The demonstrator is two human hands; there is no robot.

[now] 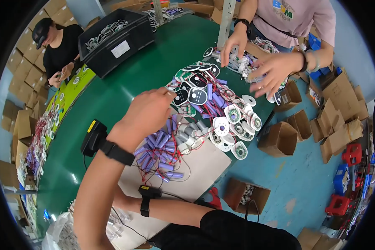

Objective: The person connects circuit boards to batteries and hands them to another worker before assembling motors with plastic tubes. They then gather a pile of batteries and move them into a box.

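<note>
The left arm [93, 196] slants up from the near left toward the far side, its left hand [146, 110] back upward, the fingers [166, 95] bent and pointing right (their tips are hard to make out). The right arm [179, 211] reaches leftward from the near right, the right hand [121, 201] mostly hidden behind the left forearm.

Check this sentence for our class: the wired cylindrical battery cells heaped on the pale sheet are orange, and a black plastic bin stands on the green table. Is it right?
The colour is wrong: the head view shows that the wired cylindrical battery cells heaped on the pale sheet are purple, and a black plastic bin stands on the green table.
</note>
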